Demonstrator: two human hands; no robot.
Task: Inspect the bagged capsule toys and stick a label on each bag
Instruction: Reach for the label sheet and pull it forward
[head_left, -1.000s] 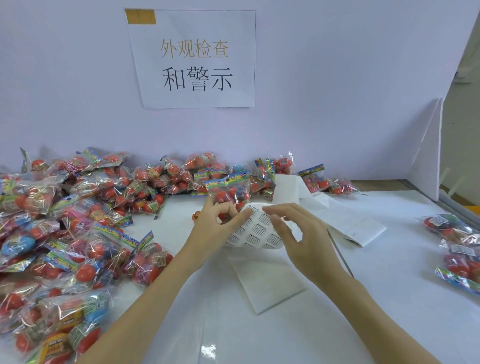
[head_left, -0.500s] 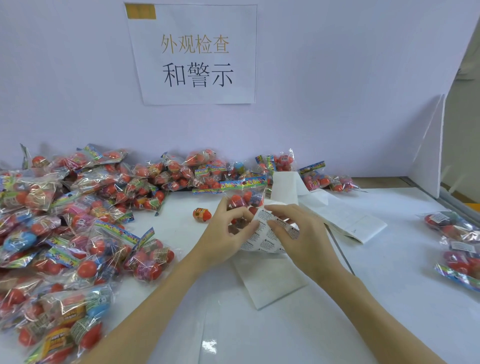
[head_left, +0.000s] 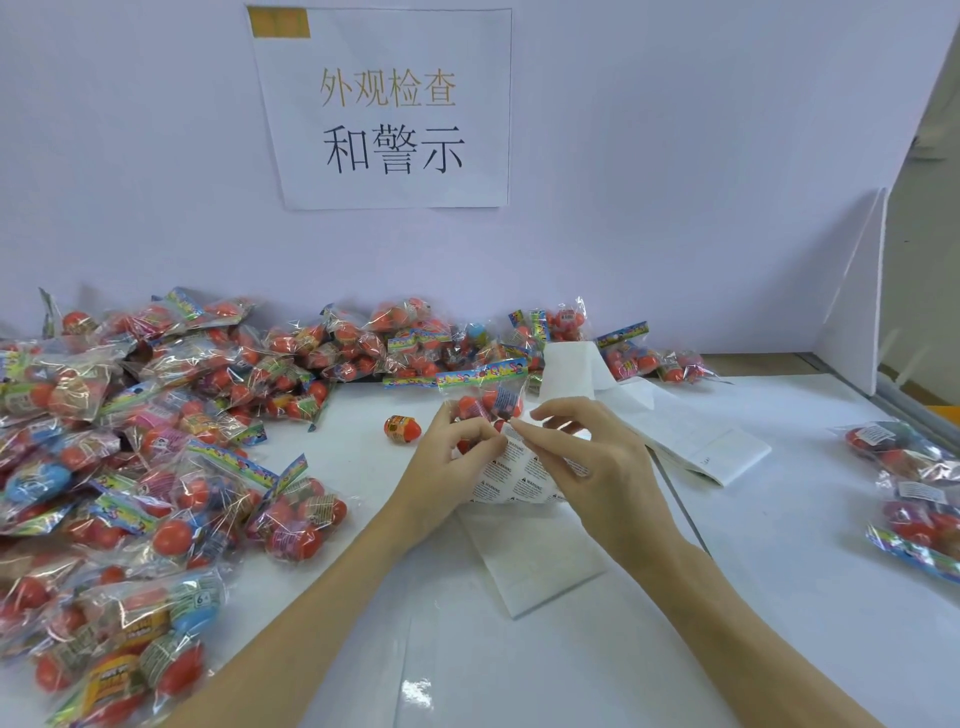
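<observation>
My left hand (head_left: 447, 467) holds a clear bag of red capsule toys (head_left: 485, 402) with a colourful header, just above the table's middle. The bag lies against a curled sheet of white warning labels (head_left: 519, 480). Fingers of my right hand (head_left: 587, 457) pinch a label (head_left: 511, 435) at the sheet's upper left corner, right beside my left thumb. The lower part of the bag is hidden behind my left hand and the sheet.
A big pile of bagged capsule toys (head_left: 156, 441) covers the left and back of the white table (head_left: 519, 665). Three labelled bags (head_left: 909, 467) lie at the right edge. One loose red capsule (head_left: 402, 428) and strips of white backing paper (head_left: 535, 561) lie near my hands.
The bag has come up in my left hand, in front of the label sheet. My right fingers have closed in on the sheet's top corner, and my two hands now meet.
</observation>
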